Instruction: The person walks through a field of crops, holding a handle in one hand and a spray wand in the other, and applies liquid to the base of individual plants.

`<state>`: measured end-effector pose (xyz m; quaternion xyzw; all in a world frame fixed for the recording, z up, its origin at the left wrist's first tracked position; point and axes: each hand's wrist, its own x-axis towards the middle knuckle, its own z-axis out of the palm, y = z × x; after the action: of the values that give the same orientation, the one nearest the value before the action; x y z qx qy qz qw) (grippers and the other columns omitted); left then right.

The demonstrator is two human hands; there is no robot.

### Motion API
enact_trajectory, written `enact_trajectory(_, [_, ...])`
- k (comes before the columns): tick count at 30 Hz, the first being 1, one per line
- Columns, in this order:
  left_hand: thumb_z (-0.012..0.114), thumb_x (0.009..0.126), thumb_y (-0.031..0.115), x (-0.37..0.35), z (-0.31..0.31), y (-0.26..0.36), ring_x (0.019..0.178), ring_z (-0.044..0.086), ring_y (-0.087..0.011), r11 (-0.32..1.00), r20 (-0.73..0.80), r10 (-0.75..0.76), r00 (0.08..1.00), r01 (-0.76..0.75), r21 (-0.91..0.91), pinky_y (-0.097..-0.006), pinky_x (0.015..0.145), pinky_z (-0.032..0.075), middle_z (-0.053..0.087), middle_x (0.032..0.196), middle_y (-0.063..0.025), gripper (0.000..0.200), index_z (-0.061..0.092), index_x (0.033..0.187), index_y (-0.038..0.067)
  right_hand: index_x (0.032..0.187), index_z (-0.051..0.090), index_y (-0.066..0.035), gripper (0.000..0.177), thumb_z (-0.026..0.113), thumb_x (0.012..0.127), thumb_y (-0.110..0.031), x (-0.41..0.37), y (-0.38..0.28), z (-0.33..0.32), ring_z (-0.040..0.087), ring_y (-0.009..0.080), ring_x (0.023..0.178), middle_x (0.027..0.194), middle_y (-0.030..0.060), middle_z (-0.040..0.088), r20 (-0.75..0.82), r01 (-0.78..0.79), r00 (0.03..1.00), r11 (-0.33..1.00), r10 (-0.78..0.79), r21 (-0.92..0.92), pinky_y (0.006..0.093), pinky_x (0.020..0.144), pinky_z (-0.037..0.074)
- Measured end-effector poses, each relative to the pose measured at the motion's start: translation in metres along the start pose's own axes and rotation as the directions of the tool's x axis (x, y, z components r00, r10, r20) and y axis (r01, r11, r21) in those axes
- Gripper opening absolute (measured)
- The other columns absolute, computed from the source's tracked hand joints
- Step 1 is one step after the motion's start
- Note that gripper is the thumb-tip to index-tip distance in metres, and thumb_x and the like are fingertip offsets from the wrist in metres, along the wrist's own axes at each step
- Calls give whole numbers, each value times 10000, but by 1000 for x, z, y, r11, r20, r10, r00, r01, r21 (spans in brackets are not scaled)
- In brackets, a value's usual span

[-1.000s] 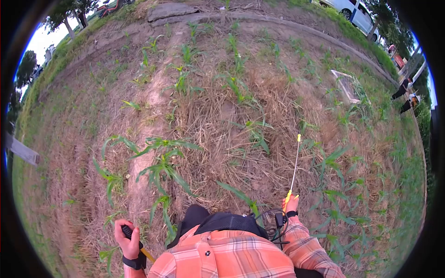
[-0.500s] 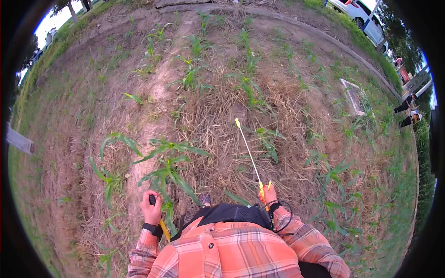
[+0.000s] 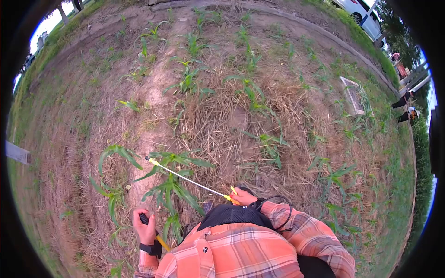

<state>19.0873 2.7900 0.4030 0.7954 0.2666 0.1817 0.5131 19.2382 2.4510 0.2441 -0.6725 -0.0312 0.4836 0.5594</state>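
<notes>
My right hand (image 3: 244, 198) is closed around the yellow handle of a spray wand (image 3: 194, 183), in front of my waist. The thin metal tube points to the left, its yellow-and-black nozzle (image 3: 152, 161) above the leaves of a young corn plant (image 3: 172, 185). A black hose (image 3: 288, 214) loops by my right wrist. Down at the left, my left hand (image 3: 145, 232) grips a pump lever (image 3: 161, 242) with a black grip and a yellow shaft; its lower end is hidden by my sleeve and body.
Rows of young corn (image 3: 189, 83) stand in soil strewn with dry straw (image 3: 218, 132). A framed panel (image 3: 353, 96) lies at the right. A pale board (image 3: 17, 153) is at the left edge. Two people (image 3: 409, 114) are at the far right, and a white car (image 3: 368, 23) is beyond the field.
The spray wand has swung left, from pointing ahead to lying across the near corn plant. My right hand has moved left with it. My left hand and the lever have dropped slightly towards me.
</notes>
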Motion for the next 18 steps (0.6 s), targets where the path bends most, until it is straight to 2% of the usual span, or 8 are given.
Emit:
enact_trajectory(2, [537,681,-7,-3,-4,44,483,328,-42,975,-6,-92,996,89,-203,-181,440,265,349,596,39,217,418,847,67,875,399,-67,223,500,824,-259,13,0,-9,520,100,519,670,42,522,10,-12,1000,1000,12,-17,228,429,392])
enact_trajectory(4, [542,680,4,6,7,54,500,339,-38,963,-2,-97,995,94,-251,-173,448,269,353,597,37,239,404,864,70,868,397,-64,229,496,826,-267,17,-15,-25,511,103,491,650,48,520,4,-16,1000,1000,16,2,227,411,388])
enact_trajectory(6, [544,677,5,21,30,53,505,340,-46,985,-15,-119,993,116,-127,-184,453,273,353,592,36,222,417,850,61,863,389,-96,203,449,846,-289,25,-18,-45,459,78,450,584,18,508,-82,-60,995,998,61,14,213,397,345])
enact_trajectory(7, [546,671,7,36,48,50,515,345,-54,1000,-28,-11,1000,10,-5,-196,473,282,356,590,33,211,430,841,53,871,372,-100,195,432,851,-285,29,-21,-61,434,80,397,582,25,512,-97,-74,993,997,73,-6,209,346,321])
enact_trajectory(10, [528,666,-7,63,99,46,547,348,-70,996,-37,-49,998,52,77,-216,506,292,377,630,14,184,450,819,61,889,349,-101,191,414,856,-278,39,-27,-110,413,80,360,577,37,514,-217,-74,971,992,96,106,207,306,298])
enact_trajectory(13, [519,666,-28,88,144,53,534,332,-65,979,-78,110,991,-95,181,-210,502,287,346,604,33,166,445,786,61,892,361,-86,175,378,859,-257,41,-35,-165,423,77,359,562,37,515,-388,-6,918,983,77,182,202,300,306])
enact_trajectory(15, [520,666,-21,97,163,69,535,336,-71,977,-81,112,990,-95,192,-217,502,289,353,607,27,156,449,776,63,894,355,-91,160,384,853,-243,39,-39,-202,422,90,344,554,46,513,-452,11,880,947,144,322,213,291,305])
enact_trajectory(18, [520,681,-11,112,179,82,519,347,-85,972,-46,78,996,-65,228,-226,476,290,373,591,10,143,460,788,63,899,336,-100,182,397,854,-265,34,-45,-251,418,113,338,555,73,510,-562,156,816,885,134,438,227,281,299])
